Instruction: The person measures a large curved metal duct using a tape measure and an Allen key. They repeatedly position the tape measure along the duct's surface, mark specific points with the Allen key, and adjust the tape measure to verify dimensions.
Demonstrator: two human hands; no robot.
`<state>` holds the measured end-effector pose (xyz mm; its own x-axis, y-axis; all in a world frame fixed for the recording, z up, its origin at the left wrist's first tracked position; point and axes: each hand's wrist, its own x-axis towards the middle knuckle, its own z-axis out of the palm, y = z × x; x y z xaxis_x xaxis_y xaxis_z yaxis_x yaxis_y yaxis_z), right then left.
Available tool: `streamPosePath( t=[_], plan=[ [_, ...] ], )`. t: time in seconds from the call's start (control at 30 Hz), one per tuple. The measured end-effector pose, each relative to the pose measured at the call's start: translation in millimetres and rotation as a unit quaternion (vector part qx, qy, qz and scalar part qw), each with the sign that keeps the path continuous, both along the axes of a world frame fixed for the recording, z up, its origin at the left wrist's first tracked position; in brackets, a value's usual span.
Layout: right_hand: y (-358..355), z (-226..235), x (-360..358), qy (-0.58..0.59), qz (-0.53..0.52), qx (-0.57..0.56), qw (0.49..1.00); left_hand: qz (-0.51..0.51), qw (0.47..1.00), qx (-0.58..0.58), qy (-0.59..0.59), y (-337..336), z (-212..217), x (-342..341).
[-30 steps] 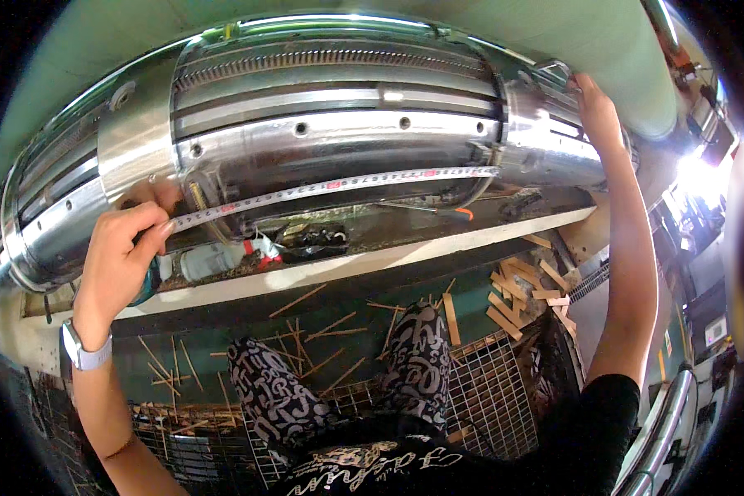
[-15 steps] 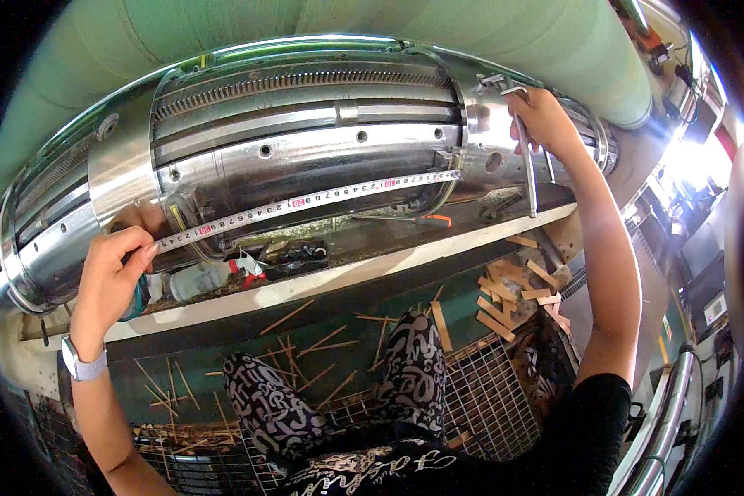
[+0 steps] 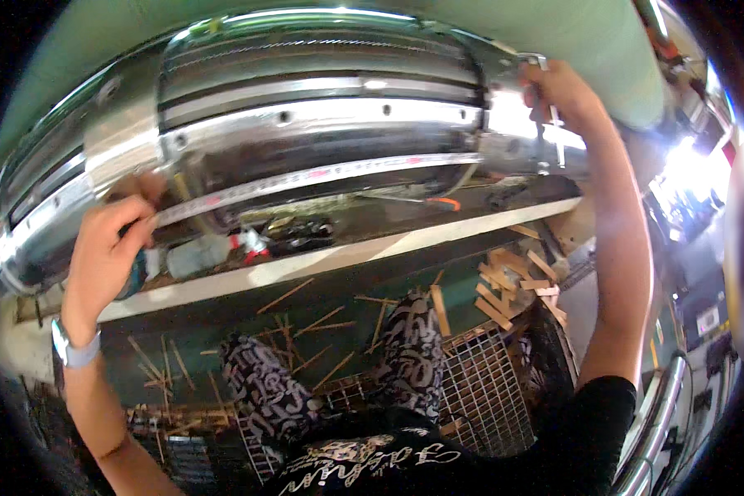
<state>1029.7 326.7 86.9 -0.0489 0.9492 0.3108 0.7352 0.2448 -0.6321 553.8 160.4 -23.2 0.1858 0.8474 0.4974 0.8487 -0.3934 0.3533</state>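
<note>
My left hand (image 3: 112,248) pinches a white tape measure (image 3: 339,172) at the left; its blade stretches rightward along the front of a shiny metal cylinder (image 3: 231,149). The far end of the blade rests against a raised edge on the cylinder. Closed around several long metal tools (image 3: 542,149), my right hand (image 3: 566,95) is raised over the cylinder's right part; at least one tool is L-shaped, like a hex key. Motion blur hides their exact kind. A teal object (image 3: 132,281) shows partly behind my left hand.
Below the cylinder, a ledge (image 3: 388,231) holds a spray bottle (image 3: 198,256) and an orange-handled tool (image 3: 445,203). A large green roller (image 3: 554,29) lies behind. Wooden strips (image 3: 504,285) litter the floor around my legs and a metal grating (image 3: 488,388).
My right hand has moved slightly up and right with the tools, whose angle has changed. The view has shifted and blurred. My left hand still pinches the tape.
</note>
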Motion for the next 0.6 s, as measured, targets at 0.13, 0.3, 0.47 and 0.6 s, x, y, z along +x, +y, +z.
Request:
streamPosePath(
  t=[0.13, 0.3, 0.47, 0.6],
  plan=[
    [13.4, -16.5, 3.4, 0.177, 0.047, -0.041, 0.982, -0.027, 0.999, 0.029, 0.036, 3.1, 2.0, -3.5],
    [26.9, -30.0, 25.2, 0.198, 0.008, -0.016, 0.980, -0.047, 0.998, 0.004, 0.044, 8.3, 4.2, -5.1],
    [52.4, -35.1, 53.7, 0.012, -0.008, 0.003, 1.000, -0.046, 0.999, 0.009, 0.026, 5.7, 2.0, -6.3],
    [76.3, -34.2, 128.1, -0.220, 0.044, 0.154, 0.962, -0.086, 0.995, 0.047, 0.016, 11.3, 0.9, -4.5]
  ],
)
